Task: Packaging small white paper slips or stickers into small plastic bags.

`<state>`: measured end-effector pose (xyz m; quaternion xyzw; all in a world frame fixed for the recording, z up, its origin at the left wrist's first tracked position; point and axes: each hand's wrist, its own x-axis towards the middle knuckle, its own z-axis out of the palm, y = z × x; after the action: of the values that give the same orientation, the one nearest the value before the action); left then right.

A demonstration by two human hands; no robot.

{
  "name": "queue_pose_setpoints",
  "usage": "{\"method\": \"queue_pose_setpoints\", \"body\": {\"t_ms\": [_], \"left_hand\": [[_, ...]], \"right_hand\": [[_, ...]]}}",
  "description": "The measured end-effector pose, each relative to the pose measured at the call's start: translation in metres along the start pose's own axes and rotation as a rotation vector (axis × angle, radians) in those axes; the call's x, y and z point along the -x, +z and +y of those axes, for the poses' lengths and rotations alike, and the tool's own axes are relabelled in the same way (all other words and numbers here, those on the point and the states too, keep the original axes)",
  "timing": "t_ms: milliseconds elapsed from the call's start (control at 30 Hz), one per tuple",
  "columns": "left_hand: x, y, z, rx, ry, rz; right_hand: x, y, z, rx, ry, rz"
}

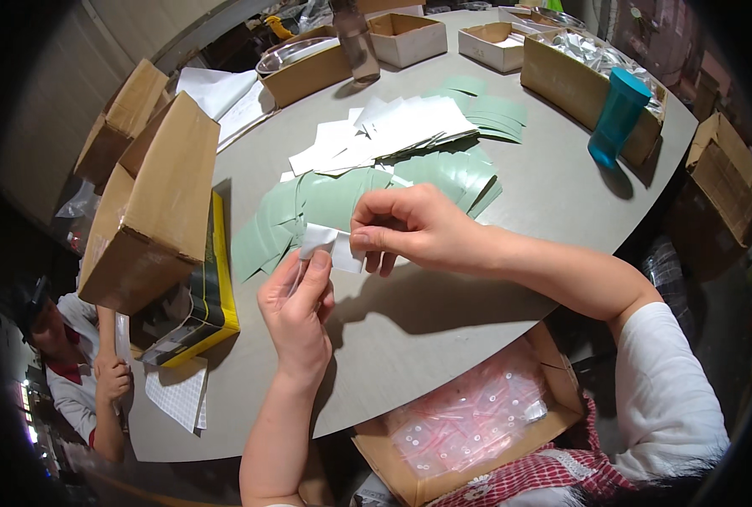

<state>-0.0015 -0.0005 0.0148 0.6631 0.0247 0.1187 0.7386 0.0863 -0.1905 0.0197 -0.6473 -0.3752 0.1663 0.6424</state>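
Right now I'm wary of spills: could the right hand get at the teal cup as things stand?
Probably yes, with a stretch. The right hand pinches a small white piece and would need to free itself; bare table lies between it and the teal cup.

A grey rounded table stands in a dim room crowded with cardboard boxes.

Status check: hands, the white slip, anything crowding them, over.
Left hand and right hand both pinching the small white slip above the grey table. Green sheets fanned just behind. Nothing blocking.
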Motion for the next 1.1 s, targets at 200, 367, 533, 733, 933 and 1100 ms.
{"method": "queue_pose_setpoints", "body": {"t_ms": [200,367,533,733,933,1100], "left_hand": [[0.001,0.002,0.005,-0.004,-0.016,0.014],[-0.003,-0.005,0.006,0.189,-0.097,0.041],[-0.011,-0.013,0.004,0.310,-0.191,0.001],[-0.010,-0.010,0.009,0.359,-0.281,0.002],[-0.005,-0.005,0.006,0.154,-0.108,0.029],[0.001,0.005,0.008,0.007,-0.008,0.048]], "right_hand": [[-0.002,-0.001,0.002,-0.029,-0.027,0.009],[-0.003,-0.001,0.009,-0.041,-0.182,-0.023],[-0.003,0.000,0.009,0.096,-0.304,-0.054],[-0.005,-0.001,0.013,0.149,-0.396,-0.052],[-0.002,0.001,0.007,-0.137,-0.019,-0.036],[-0.001,0.000,0.007,-0.183,0.068,-0.016]]}}
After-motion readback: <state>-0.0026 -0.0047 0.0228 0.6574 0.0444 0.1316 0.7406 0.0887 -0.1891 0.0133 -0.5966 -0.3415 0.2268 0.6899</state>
